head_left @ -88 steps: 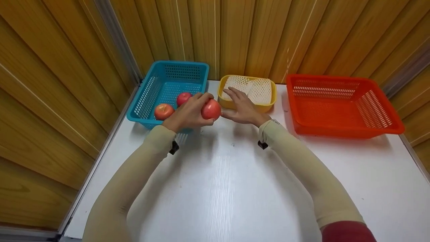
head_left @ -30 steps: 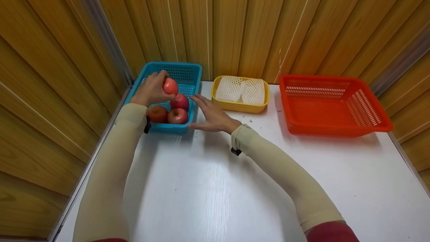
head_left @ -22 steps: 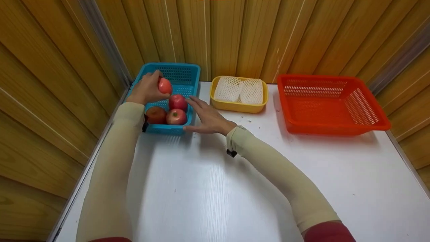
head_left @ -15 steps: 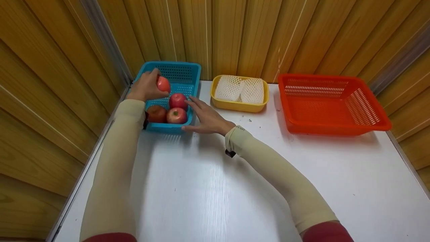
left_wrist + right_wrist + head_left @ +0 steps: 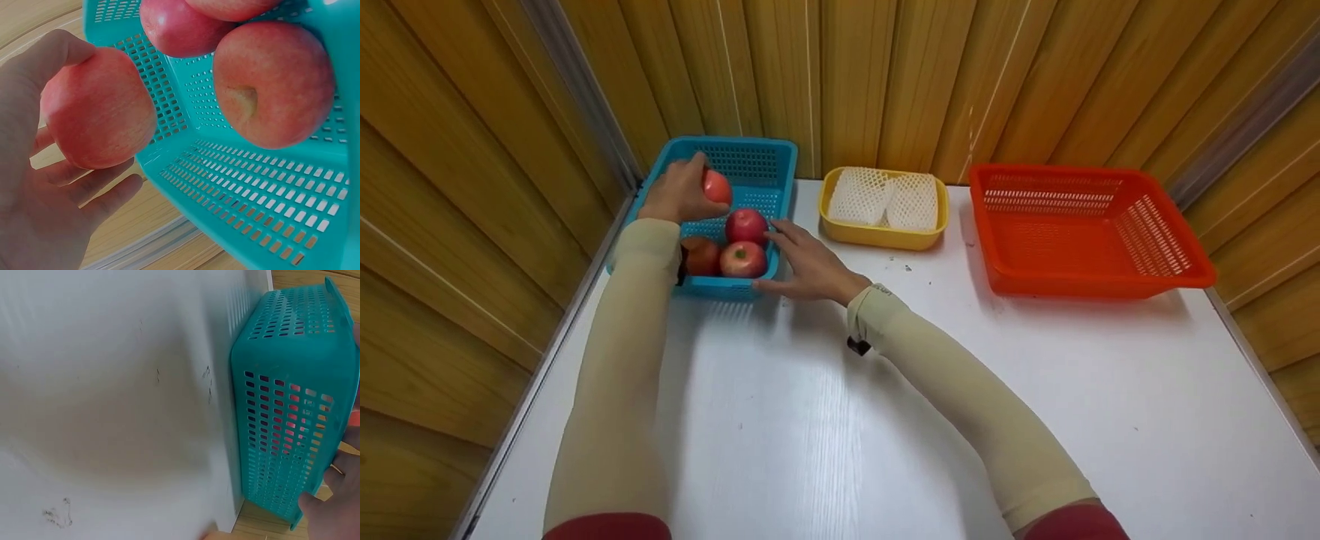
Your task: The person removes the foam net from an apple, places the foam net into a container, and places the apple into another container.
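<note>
Above the left part of the teal basket (image 5: pixel 772 161), my left hand (image 5: pixel 676 193) holds a red apple (image 5: pixel 717 187) with curled fingers. Seen from the left wrist, the thumb lies over the top of that apple (image 5: pixel 101 109) and the fingers pass beneath it. Three other apples sit in the near end of the basket: a dark pink one (image 5: pixel 747 226), a paler one showing its stem hollow (image 5: pixel 743 259), and an orange-red one (image 5: pixel 702 256) partly behind the left wrist. My right hand (image 5: pixel 814 268) is at the basket's right rim, fingers extended and spread; contact with the rim is unclear.
A yellow box (image 5: pixel 885 237) with two white foam nets (image 5: pixel 913 201) stands by the back wall. Farther right is an orange-red basket (image 5: pixel 1087 259). The white table (image 5: pixel 825 420) meets wood-panelled walls (image 5: pixel 855 75) behind and at both sides.
My left hand has carried the apple leftward from beside the yellow box to over the teal basket. My right hand has followed left to the basket's rim. In the last half second both hardly move.
</note>
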